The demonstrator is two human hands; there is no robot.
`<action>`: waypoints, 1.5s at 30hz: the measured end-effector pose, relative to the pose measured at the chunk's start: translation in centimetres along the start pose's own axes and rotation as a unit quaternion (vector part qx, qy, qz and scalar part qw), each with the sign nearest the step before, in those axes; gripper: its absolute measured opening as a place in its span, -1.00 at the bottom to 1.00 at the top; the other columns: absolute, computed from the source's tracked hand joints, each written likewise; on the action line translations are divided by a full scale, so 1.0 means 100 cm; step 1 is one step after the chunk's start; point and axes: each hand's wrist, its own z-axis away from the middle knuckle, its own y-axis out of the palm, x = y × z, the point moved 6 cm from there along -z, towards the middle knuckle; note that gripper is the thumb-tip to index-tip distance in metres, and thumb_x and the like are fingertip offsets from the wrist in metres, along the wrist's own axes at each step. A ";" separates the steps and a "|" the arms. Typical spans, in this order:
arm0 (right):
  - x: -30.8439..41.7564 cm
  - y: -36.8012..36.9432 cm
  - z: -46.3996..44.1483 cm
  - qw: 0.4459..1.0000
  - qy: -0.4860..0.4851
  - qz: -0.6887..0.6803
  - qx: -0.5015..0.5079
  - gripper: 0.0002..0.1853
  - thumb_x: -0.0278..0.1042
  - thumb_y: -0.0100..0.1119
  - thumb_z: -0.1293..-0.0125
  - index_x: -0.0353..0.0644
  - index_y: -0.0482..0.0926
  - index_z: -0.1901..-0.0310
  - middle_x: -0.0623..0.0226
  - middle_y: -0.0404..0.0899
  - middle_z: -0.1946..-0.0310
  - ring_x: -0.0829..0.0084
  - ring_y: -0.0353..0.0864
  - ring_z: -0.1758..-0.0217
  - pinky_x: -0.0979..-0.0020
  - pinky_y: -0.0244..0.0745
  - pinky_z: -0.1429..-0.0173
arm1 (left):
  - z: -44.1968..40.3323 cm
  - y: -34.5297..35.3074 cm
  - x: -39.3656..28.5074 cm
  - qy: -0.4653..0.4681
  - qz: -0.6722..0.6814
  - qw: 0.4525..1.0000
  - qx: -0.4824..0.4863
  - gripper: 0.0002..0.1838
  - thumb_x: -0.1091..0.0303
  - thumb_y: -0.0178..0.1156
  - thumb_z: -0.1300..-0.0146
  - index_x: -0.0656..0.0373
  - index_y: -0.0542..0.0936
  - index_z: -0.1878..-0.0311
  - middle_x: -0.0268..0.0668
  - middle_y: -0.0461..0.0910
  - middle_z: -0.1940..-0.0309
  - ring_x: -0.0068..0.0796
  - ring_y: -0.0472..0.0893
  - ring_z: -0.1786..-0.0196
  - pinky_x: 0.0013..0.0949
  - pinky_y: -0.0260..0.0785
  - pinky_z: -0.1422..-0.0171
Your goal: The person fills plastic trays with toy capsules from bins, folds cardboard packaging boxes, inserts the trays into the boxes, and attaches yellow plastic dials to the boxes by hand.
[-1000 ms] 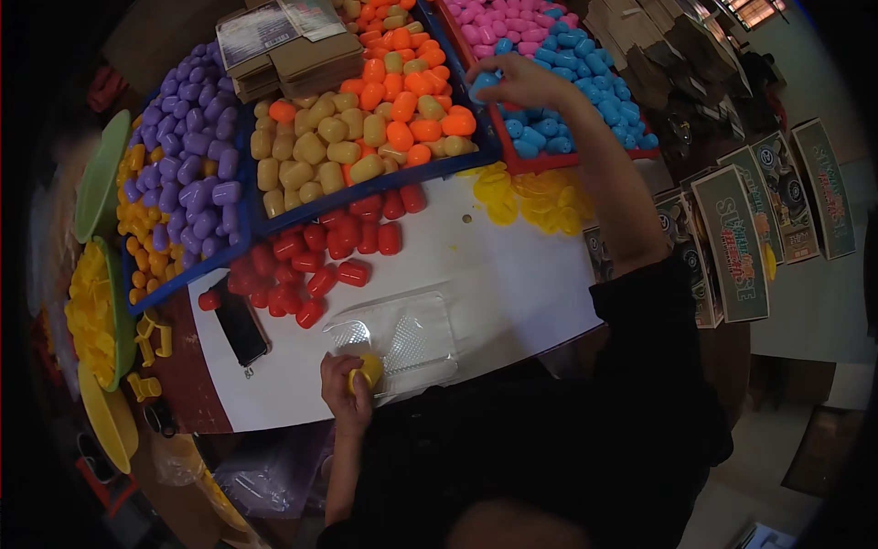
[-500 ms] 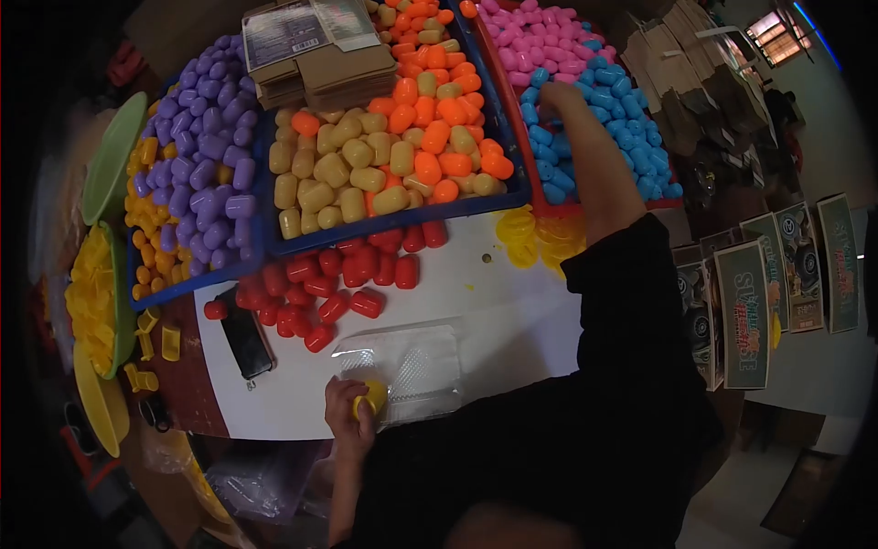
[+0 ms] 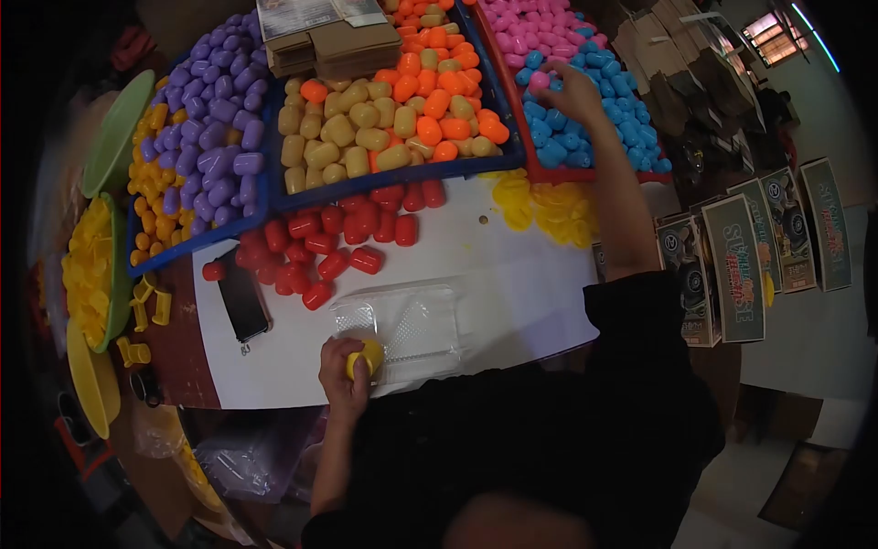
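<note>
My left hand [image 3: 344,373] is closed around a yellow rounded piece [image 3: 369,358], its exact kind partly hidden by the fingers. The hand is at the lower left edge of a clear plastic tray [image 3: 422,331] lying on the white sheet. Over at the red tray [image 3: 596,174], my right hand [image 3: 574,94] is above the blue capsules [image 3: 615,112]. A pink capsule [image 3: 540,80] shows between its fingertips. Pink capsules [image 3: 530,29] fill the far part of that tray. Loose red capsules [image 3: 334,265] lie beyond the clear tray.
A blue tray [image 3: 402,181] holds tan and orange capsules, with stacked cardboard [image 3: 352,55] on top. Purple capsules [image 3: 219,165] are piled at left. A phone [image 3: 243,306], yellow flat pieces [image 3: 558,215] and printed boxes [image 3: 734,265] surround the white sheet.
My right hand has lifted slightly out of the blue capsules, with a pink capsule now at its fingertips. My left hand still grips the yellow piece. The whole view has shifted slightly.
</note>
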 end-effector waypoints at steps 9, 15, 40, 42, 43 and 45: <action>0.004 -0.008 0.028 0.911 -0.021 -0.409 0.048 -0.44 -0.13 0.43 0.02 -0.18 0.49 -0.01 0.33 0.53 0.15 0.47 0.45 -0.01 0.45 0.39 -0.04 | 0.002 0.002 0.002 0.002 0.010 1.000 -0.025 -0.86 0.41 0.07 -0.16 0.26 0.50 0.27 -0.11 0.51 0.30 -0.15 0.49 0.17 -0.17 0.24 -0.18; 0.018 -0.019 0.062 0.799 0.053 -0.597 0.050 -0.42 -0.26 0.41 -0.02 -0.25 0.42 -0.06 0.37 0.52 0.12 0.50 0.45 -0.04 0.45 0.39 -0.06 | 0.002 0.003 0.001 -0.005 0.022 0.999 -0.023 -0.85 0.39 0.07 -0.18 0.26 0.50 0.26 -0.11 0.51 0.31 -0.16 0.49 0.19 -0.20 0.27 -0.10; 0.220 0.056 0.282 0.682 -0.189 -0.491 0.508 -0.46 0.04 -0.17 -0.40 -0.14 0.30 -0.27 0.16 0.42 -0.14 0.26 0.37 -0.17 0.35 0.22 -0.26 | -0.002 0.012 -0.005 -0.031 -0.002 0.996 -0.082 -0.82 0.36 0.09 -0.22 0.24 0.54 0.18 -0.15 0.52 0.19 -0.20 0.47 0.05 -0.28 0.21 -0.13; 0.225 0.053 0.280 0.659 -0.193 -0.523 0.505 -0.45 0.04 -0.27 -0.44 -0.14 0.23 -0.31 0.14 0.39 -0.18 0.26 0.36 -0.21 0.35 0.19 -0.28 | -0.003 0.012 -0.007 -0.029 0.010 0.997 -0.074 -0.79 0.35 0.06 -0.25 0.26 0.52 0.13 -0.13 0.51 0.16 -0.20 0.46 0.02 -0.28 0.21 -0.15; 0.234 0.047 0.280 0.662 -0.182 -0.476 0.549 -0.44 0.04 -0.27 -0.44 -0.17 0.23 -0.31 0.11 0.38 -0.18 0.23 0.36 -0.22 0.34 0.17 -0.30 | -0.004 0.012 -0.008 -0.027 0.022 0.997 -0.068 -0.76 0.34 0.03 -0.28 0.28 0.51 0.08 -0.11 0.49 0.13 -0.19 0.45 0.00 -0.29 0.21 -0.17; 0.240 0.051 0.281 0.662 -0.179 -0.428 0.588 -0.44 0.04 -0.28 -0.44 -0.19 0.22 -0.30 0.07 0.37 -0.19 0.21 0.35 -0.23 0.33 0.16 -0.31 | -0.011 0.002 -0.016 -0.001 0.011 0.995 -0.102 -0.74 0.33 0.01 -0.29 0.29 0.48 0.05 -0.10 0.48 0.11 -0.18 0.44 -0.02 -0.28 0.21 -0.18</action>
